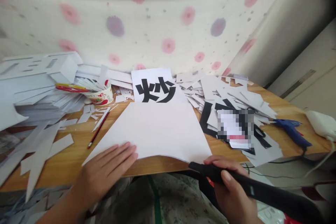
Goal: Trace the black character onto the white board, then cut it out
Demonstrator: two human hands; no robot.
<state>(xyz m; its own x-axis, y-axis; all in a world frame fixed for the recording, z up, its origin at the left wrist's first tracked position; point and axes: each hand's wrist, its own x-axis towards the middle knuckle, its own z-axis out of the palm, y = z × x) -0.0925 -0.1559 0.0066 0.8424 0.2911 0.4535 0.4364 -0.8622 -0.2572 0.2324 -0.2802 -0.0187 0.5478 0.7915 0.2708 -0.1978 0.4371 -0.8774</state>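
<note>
A large white board lies on the table in front of me, its near edge curving inward. My left hand rests flat on its near left corner, fingers stretched out. At the near right corner, my right hand is closed around a long black object with a narrow front end, which meets or overlaps the board's edge. What kind of tool it is I cannot make out. Behind the board stands a white sheet with a bold black character, its lower part hidden by the board.
A paper cup of thin tools stands at left, with a pencil nearby. White offcuts and stacked boards lie left; more scraps, black cut pieces, a blurred-out item and a blue glue gun lie right.
</note>
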